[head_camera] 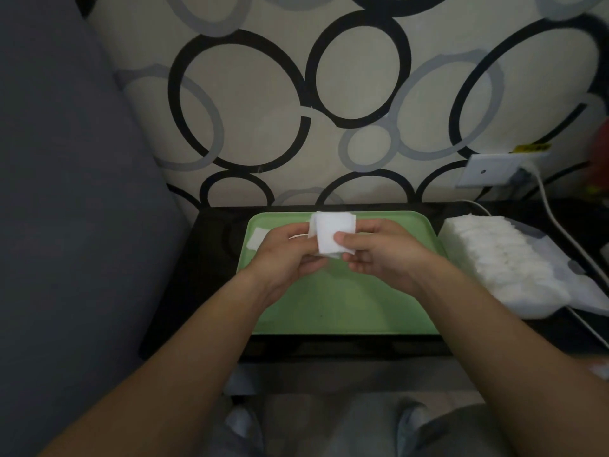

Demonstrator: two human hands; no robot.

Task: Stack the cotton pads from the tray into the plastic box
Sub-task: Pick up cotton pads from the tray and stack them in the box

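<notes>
Head view, hands: we see left hand (290, 255) and right hand (379, 255) both pinching a stack of cotton pads (331, 232) above the green tray (346, 301).
Tray: one loose pad (258, 238), far-left corner.
Worktop (204, 275): pack of pads (494, 258) just right of the tray.

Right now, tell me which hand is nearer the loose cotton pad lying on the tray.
Left. The left hand is right beside the loose pad; the right hand is farther right, beyond the held stack.
</notes>
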